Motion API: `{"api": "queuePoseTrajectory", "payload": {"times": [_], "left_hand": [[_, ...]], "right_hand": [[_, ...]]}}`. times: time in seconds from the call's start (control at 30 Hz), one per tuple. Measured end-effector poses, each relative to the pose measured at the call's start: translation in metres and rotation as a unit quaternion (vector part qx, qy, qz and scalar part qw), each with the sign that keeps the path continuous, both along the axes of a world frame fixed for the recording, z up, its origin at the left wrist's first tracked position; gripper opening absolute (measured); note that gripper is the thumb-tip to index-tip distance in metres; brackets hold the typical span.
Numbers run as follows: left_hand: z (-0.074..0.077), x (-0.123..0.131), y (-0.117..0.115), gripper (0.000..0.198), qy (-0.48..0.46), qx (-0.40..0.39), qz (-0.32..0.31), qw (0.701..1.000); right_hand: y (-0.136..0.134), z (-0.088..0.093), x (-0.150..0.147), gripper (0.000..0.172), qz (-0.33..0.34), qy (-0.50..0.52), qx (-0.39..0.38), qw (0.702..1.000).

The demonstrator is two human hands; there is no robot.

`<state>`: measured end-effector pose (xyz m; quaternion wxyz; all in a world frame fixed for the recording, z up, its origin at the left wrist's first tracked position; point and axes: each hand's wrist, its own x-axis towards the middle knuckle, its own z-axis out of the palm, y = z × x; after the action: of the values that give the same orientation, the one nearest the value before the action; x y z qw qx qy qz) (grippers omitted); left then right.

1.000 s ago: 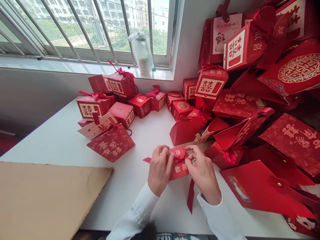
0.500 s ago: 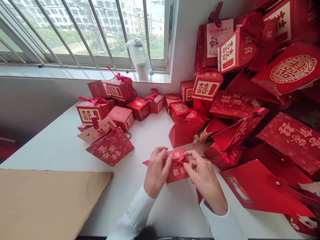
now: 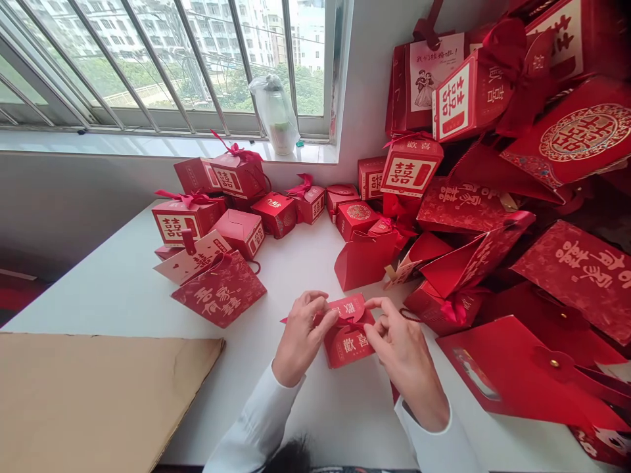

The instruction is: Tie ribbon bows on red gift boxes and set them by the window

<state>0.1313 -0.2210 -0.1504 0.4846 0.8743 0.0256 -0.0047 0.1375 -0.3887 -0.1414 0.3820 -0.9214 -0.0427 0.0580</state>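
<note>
Metal-barred window along the back, daylight coming through, apartment blocks and trees outside. White sill over grey wall. Bagged bottle on sill. White table below, cardboard sheet lying on it.

The one head-worn camera looks forward and down from just above the near edge of the white table, facing the window beyond its far edge, with the left hand and right hand close below, in the lower middle of its wide view
</note>
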Motion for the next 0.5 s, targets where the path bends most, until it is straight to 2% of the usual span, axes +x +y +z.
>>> {"api": "queuePoseTrajectory", "payload": {"times": [0.17,0.27,0.43,0.5], "left_hand": [[0.011,-0.012,0.015,0.027,-0.012,0.122,-0.036,0.992],[0.02,-0.019,0.021,0.03,-0.033,0.158,-0.04,0.986],[0.031,-0.022,0.017,0.035,0.04,0.101,-0.103,0.989],[0.033,-0.021,0.013,0.034,0.064,0.087,-0.107,0.988]], "right_hand": [[-0.003,-0.002,0.003,0.02,0.009,0.023,0.033,0.999],[-0.004,-0.003,0.003,0.02,0.015,0.039,0.049,0.998],[-0.003,-0.003,0.002,0.019,0.019,0.03,0.043,0.998],[-0.003,-0.002,0.002,0.019,0.019,0.034,0.038,0.999]]}}
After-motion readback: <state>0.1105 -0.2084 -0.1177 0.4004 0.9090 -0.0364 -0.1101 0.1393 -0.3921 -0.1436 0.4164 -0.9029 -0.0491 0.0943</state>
